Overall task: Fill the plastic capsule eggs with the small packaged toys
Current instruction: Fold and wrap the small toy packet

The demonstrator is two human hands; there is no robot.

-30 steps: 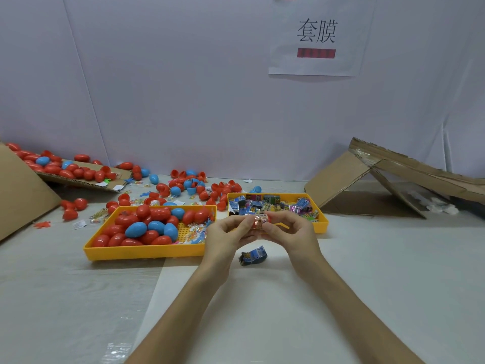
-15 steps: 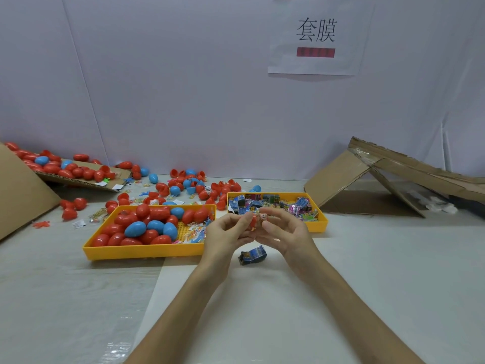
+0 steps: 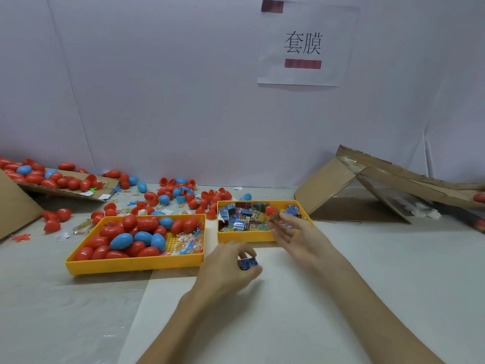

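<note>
Room: plain white wall (image 3: 157, 101) behind, with a paper sign (image 3: 307, 46) bearing two printed characters stuck up right of centre. The tabletop (image 3: 393, 285) was covered in pale sheeting.

Folded cardboard (image 3: 328, 185) leaned at back right and a cardboard slab (image 3: 13, 206) stood at the left edge. A flat cardboard piece (image 3: 107, 183) at back left carried red and blue eggs. Loose eggs (image 3: 162, 198) and halves lay scattered between the wall and the trays.

The left yellow tray (image 3: 131, 265) held closed red and blue eggs, plus small clear packets in its right part. The right yellow tray (image 3: 244, 237), just beside it, held the packaged toys (image 3: 240, 222).

Hands:
- The left hand (image 3: 225, 269) was low, in front of the gap between the trays, fingers curled round a blue toy packet (image 3: 248, 264).
- The right hand (image 3: 296, 232) was over the right tray's front right corner, fingers straight and spread.
- A red egg (image 3: 271, 210) sat in the right tray just past those fingertips. Contact unclear, blurred.

Diff vs 0.5 s ago:
- Then, both hands were together in front of the right tray, working one small item between them, and the blue packet lay alone on the tabletop below.
- Now the hands were apart. The left had dropped onto the packet and the right had moved out over the tray.
- Trays and cardboard unchanged.
</note>
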